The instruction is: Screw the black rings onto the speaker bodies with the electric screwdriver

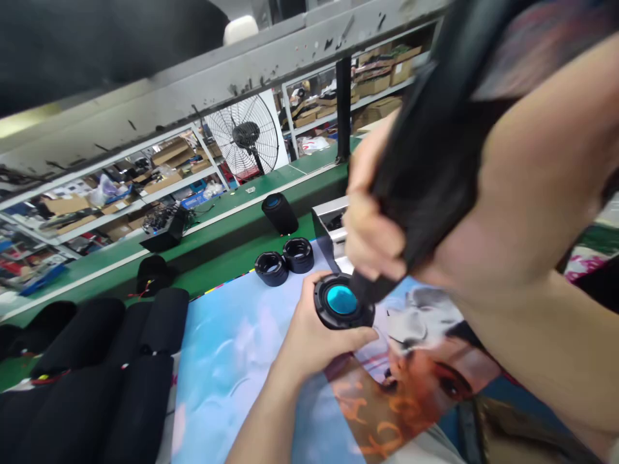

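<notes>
A round black part [355, 318] is just below the middle of the frame, with a shiny blue circle [342, 299] on its top. The person's left hand [312, 332] has its grip closed around it, with the thumb along the near side. The blue circle faces up. It is hard to tell if the part's bottom sits on the sheet [222, 361] below it.

The right hand [374, 229] is right of the middle, with its grip wrapped around a long black tool [428, 174]. The tool leans, and its low end meets the right side of the round part. That end is blurry, so it is hard to see just what it touches.

The sheet has a big bright picture on it, with blue on the left and part of a face on the right. Two black rings [271, 269] sit side by side near its top edge. Behind them, a black can shape [281, 216] with a blue top stands tilted in the picture, on the green tabletop [236, 256]. A silver box [325, 233] is to its right.

Many fat black tubes [82, 335] fill the lower left. A big fan [245, 135] and shelves [319, 119] full of boxes are at the back.
</notes>
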Tool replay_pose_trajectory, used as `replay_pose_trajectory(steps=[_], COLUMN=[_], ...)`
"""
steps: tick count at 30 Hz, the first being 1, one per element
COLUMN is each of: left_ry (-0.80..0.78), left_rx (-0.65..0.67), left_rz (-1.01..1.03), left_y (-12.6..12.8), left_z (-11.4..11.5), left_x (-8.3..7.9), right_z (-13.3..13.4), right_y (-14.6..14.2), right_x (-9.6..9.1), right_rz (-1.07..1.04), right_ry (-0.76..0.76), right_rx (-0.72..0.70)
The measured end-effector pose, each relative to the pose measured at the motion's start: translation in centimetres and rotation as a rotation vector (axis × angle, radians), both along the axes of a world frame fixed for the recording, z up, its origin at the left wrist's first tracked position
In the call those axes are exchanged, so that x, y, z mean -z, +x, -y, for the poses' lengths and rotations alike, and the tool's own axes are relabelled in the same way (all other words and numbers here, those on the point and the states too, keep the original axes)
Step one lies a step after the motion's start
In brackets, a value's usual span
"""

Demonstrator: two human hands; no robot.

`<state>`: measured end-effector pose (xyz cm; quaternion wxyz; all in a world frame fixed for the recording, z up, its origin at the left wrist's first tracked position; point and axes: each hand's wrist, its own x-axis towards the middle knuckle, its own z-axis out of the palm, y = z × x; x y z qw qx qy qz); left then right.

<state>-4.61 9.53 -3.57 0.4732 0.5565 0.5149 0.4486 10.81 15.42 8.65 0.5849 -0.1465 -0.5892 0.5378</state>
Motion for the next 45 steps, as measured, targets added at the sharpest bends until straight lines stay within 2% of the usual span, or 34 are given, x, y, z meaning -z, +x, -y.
replay_pose_trajectory(steps=[3, 6, 10, 15, 17, 19, 23, 25, 28, 31, 34, 38, 42, 45], left_ry=[-0.004, -0.024, -0.042, -0.045, -0.04, -0.049, -0.041, -0.028, -0.029, -0.014, 0.04, 0.115, 0.105, 0.119], left_rx=[0.006, -0.001, -0.002, -0.013, -0.014, -0.018, -0.006, 0.005, 0.008, 0.018, 0.025, 0.099, 0.076, 0.085], left_rz=[0.005, 0.011, 0.007, -0.011, -0.01, -0.004, 0.007, 0.017, 0.039, 0.041, 0.034, 0.055, 0.082, 0.099], left_y=[0.0, 0.0, 0.0, 0.0, 0.0, 0.0, 0.1, 0.1, 0.1, 0.1, 0.1, 0.0, -0.1, 0.0], left_z=[-0.1, -0.2, -0.3, -0.3, -0.4, -0.4, -0.2, 0.0, 0.2, 0.3, 0.1, -0.3, -0.4, -0.3], left_x=[0.5, 0.5, 0.4, 0.3, 0.2, 0.3, 0.3, 0.3, 0.4, 0.4, 0.2, 0.2, 0.5, 0.6], right_z=[-3.2, -5.8, -7.1, -7.3, -7.2, -6.6, -3.9, -2.3, -0.8, -0.5, -0.8, -1.4, -1.9, -1.8], right_y=[0.8, 1.2, 1.2, 1.5, 1.8, 2.1, 1.9, 1.0, -0.9, -2.7, -3.7, -4.0, -3.9, -4.2], right_x=[1.6, 4.2, 6.9, 8.0, 7.8, 6.8, 1.9, -0.8, -3.0, -2.8, -2.0, -1.1, -0.3, 0.0], right_rz=[-0.146, -0.132, -0.072, -0.05, -0.043, -0.041, -0.16, -0.118, -0.137, -0.218, -0.161, -0.084, 0.0, 0.052], right_ry=[0.086, 0.043, 0.022, -0.021, -0.066, -0.113, -0.062, -0.085, -0.096, -0.072, -0.072, -0.08, 0.098, 0.124], right_rx=[0.15, 0.312, 0.347, 0.338, 0.284, 0.227, 0.259, 0.21, -0.044, -0.178, -0.196, -0.21, -0.307, -0.293])
